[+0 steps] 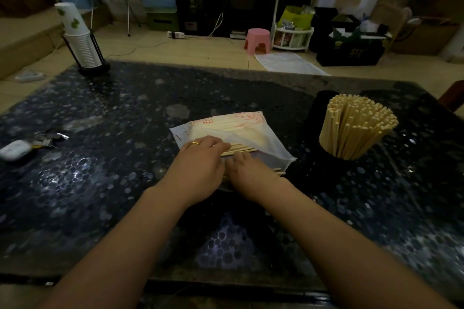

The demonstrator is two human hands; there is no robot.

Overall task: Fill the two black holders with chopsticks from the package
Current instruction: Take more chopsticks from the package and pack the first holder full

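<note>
1. The package point(233, 130), a white plastic bag with red print, lies flat near the middle of the dark speckled table point(100, 183).
2. The left hand point(198, 170) lies on the package's near edge, its fingers laid fairly straight over a row of loose chopsticks point(241, 149) sticking out of the bag's mouth; a gold ring shows on one finger.
3. The right hand point(251, 172) sits just beside the left, touching it, at the package's near right corner. Its fingers seem to curl over the chopsticks there, though the dim light leaves the grip unsure.
4. To the right of the package stands a black holder point(334, 155) packed with upright chopsticks that fan outward.
5. A second black holder point(319, 105) stands just behind it, its contents not visible.
6. Far left of the package stands a cup stack point(77, 35) in a black rack, at the table's far corner.
</note>
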